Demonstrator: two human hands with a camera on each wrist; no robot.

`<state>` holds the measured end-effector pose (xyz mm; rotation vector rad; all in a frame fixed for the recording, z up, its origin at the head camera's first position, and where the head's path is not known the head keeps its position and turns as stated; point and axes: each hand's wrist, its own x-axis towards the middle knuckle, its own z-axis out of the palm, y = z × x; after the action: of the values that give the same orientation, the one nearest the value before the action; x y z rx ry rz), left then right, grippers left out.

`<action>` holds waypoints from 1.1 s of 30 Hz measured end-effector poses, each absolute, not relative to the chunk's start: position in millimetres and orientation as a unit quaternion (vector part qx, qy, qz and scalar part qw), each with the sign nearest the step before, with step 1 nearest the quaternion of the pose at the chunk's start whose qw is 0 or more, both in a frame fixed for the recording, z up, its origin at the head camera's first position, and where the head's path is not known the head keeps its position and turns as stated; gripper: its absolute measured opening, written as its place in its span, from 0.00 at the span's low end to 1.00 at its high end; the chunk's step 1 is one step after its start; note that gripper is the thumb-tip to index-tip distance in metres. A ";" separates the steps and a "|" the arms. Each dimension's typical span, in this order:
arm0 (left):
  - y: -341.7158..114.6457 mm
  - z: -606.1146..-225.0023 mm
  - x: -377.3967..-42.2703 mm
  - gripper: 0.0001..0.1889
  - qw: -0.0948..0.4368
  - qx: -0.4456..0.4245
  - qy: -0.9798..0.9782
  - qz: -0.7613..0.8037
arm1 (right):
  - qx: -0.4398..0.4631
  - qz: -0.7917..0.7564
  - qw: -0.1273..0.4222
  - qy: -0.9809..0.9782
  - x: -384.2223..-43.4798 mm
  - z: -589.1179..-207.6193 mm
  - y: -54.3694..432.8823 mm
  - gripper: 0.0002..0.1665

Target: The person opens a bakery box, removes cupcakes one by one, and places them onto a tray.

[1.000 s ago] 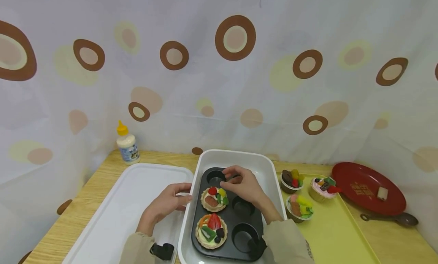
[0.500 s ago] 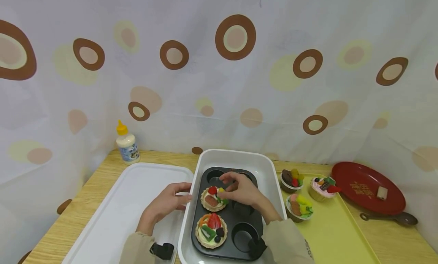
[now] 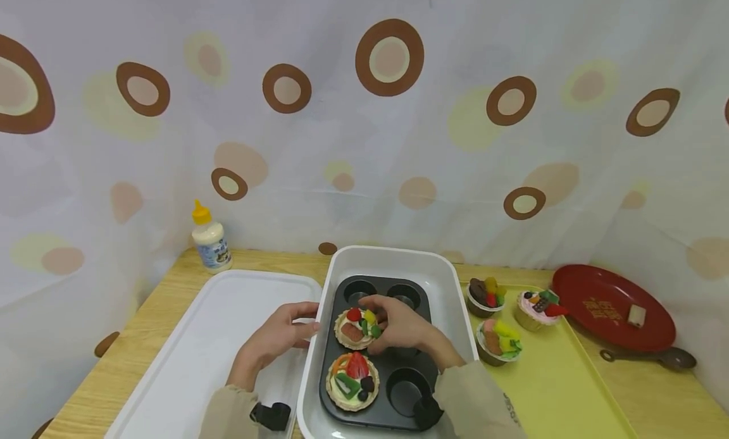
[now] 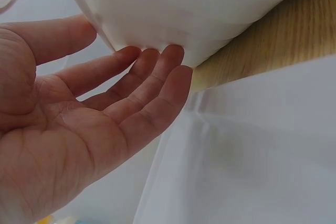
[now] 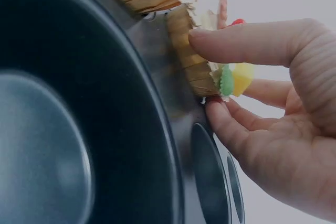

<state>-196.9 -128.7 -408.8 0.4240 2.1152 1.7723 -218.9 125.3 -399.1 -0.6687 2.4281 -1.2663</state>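
In the head view my right hand (image 3: 398,325) is at the upper fruit tart (image 3: 348,335) in the left column of a dark muffin tin (image 3: 383,364). The right wrist view has the thumb on the tart's crimped crust (image 5: 191,69) and the other fingers at its lower edge, pinching it. A second fruit tart (image 3: 344,400), topped with a strawberry, sits nearer me. The tin lies in a white bin (image 3: 393,252). My left hand (image 3: 275,335) rests its fingertips against the bin's left outer wall (image 4: 173,9), fingers lightly bent, thumb near the rim.
A white tray (image 3: 228,338) lies left, a glue bottle (image 3: 211,240) behind it. On the yellow tray (image 3: 560,388) at right stand three cupcakes (image 3: 498,343). Beyond are a red plate (image 3: 612,306) with a small beige block (image 3: 636,315) and a dark spoon (image 3: 674,358).
My right hand has come down toward me from the far cups to the upper tart and closed its fingers at the tart's right edge. The left hand has stayed at the bin.
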 end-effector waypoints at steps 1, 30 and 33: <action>-128.5 -409.0 -196.8 0.26 0.173 0.150 0.745 0.626 | -0.238 -0.434 0.154 0.855 -219.0 -399.8 125.2 0.47; -127.7 -406.9 -196.2 0.27 0.170 0.148 0.752 0.619 | -0.244 -0.296 0.033 0.923 -216.4 -407.1 114.5 0.39; -127.8 -407.0 -195.9 0.27 0.169 0.149 0.752 0.619 | -0.242 -0.294 0.027 0.924 -216.3 -406.6 113.8 0.39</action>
<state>-195.9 -127.8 -407.0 0.4233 2.1384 1.7596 -216.3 113.8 -406.6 -0.7474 2.8553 -0.9096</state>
